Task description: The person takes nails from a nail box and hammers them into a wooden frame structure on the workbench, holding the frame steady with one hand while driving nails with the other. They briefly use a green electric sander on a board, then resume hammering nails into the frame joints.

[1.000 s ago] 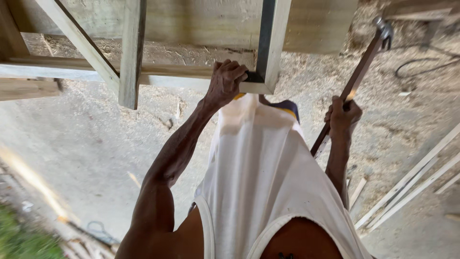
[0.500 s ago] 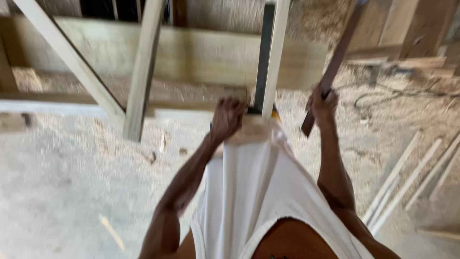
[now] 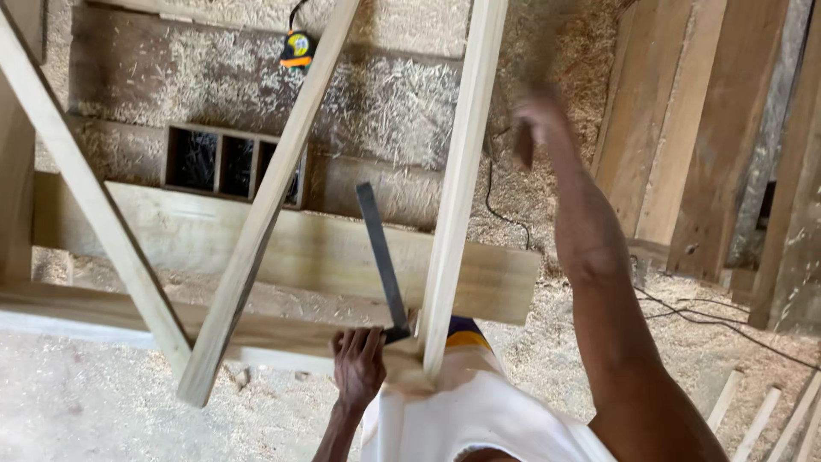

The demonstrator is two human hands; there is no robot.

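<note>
My left hand (image 3: 359,366) grips the lower end of a flat metal square (image 3: 380,257) and presses it where a pale wooden upright (image 3: 462,171) meets a horizontal rail (image 3: 103,301). The square's blade rises at a slant beside the upright. My right hand (image 3: 537,120) is raised high and blurred by motion. It is closed around a dark hammer handle (image 3: 523,152), and the hammer's head is lost in the blur above. Two slanted wooden struts (image 3: 265,205) cross the frame to the left.
A wide plank (image 3: 299,248) lies behind the frame on a sawdust-covered floor. A yellow and black tape measure (image 3: 297,47) and a small compartmented wooden box (image 3: 227,162) sit farther back. Boards (image 3: 684,128) lean at the right, with a black cable (image 3: 684,306) and thin slats (image 3: 757,411) on the floor.
My right hand has swung the hammer up higher and is now blurred. The view has tilted up. My left hand stays at the joint with the metal square.
</note>
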